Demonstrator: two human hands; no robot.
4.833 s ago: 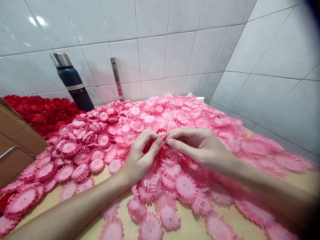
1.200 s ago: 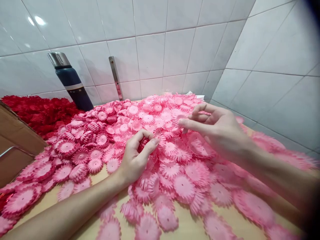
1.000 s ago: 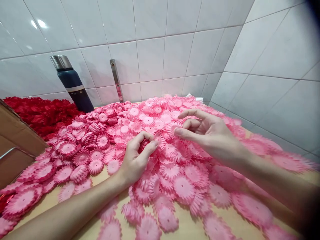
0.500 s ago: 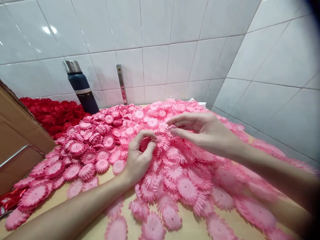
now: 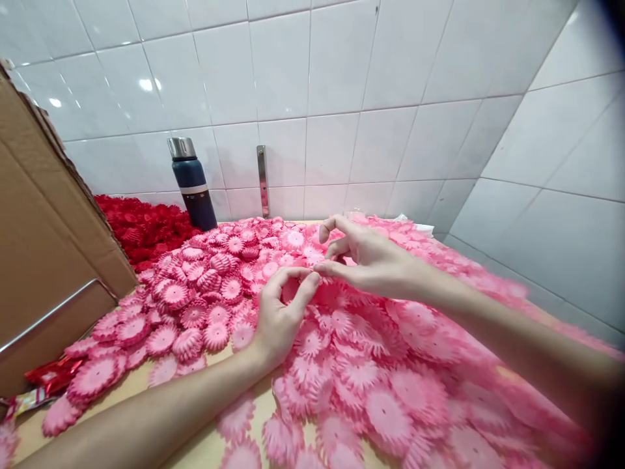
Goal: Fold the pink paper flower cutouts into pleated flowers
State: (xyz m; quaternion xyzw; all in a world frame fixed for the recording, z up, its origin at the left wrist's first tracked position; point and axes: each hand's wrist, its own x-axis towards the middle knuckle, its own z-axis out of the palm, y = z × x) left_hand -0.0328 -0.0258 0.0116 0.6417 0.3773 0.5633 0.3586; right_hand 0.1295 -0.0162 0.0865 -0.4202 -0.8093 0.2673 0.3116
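Pink scalloped discs point(image 5: 388, 412) lie heaped over a pale tabletop point(image 5: 195, 417), some with a small hole at the centre. Above the middle of the heap, my left hand point(image 5: 286, 312) has its thumb and forefinger pinched together; whatever lies between the tips is too small to make out. My right hand point(image 5: 361, 257) comes in from the right, its thumb tip close to the left fingertips. Its forefinger is bent and raised away from the thumb. Darker-edged pink discs point(image 5: 176, 294) are piled to the left of both hands.
A dark blue bottle point(image 5: 196, 189) with a metal cap stands by the tiled wall point(image 5: 336, 71). Red discs point(image 5: 141, 228) are heaped behind a cardboard box point(image 5: 53, 215) at the left. A metal strip point(image 5: 263, 181) is on the wall. Red wrappers point(image 5: 53, 374) lie at lower left.
The view has shifted, so the scene sits further right and lower. My right hand has come closer to my left fingertips, and its fingers have bent and spread.
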